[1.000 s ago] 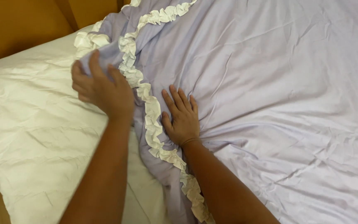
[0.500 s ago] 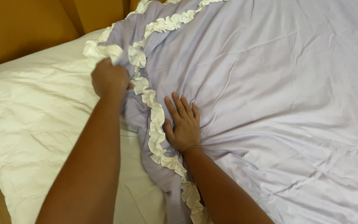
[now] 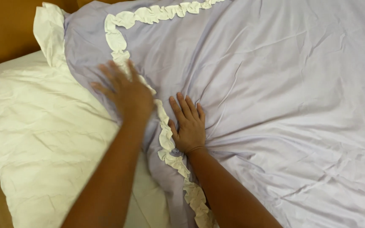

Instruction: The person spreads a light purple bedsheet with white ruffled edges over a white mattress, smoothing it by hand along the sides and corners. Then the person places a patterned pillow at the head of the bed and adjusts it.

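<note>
Both our hands lie flat on the lilac pillowcase, fingers spread, gripping nothing.

Our left hand (image 3: 125, 90) presses open-palmed on the lilac pillowcase (image 3: 275, 97) near its far-left corner, over the white ruffle trim (image 3: 165, 139). Our right hand (image 3: 189, 124) rests just right of that trim, fingers splayed on the fabric, the hands near each other but apart. The pillowcase spreads right and far from both hands, overlapping the cream pillow (image 3: 34, 139) at left.

The scene is lit softly and warmly, seemingly from the upper right. The lilac cover (image 3: 275, 97) is shown evenly bright, without glare. The left hand (image 3: 127, 93) is smeared by motion blur, while the right hand (image 3: 189, 124) is rendered sharp. Faint shadows are cast in the creases.
</note>
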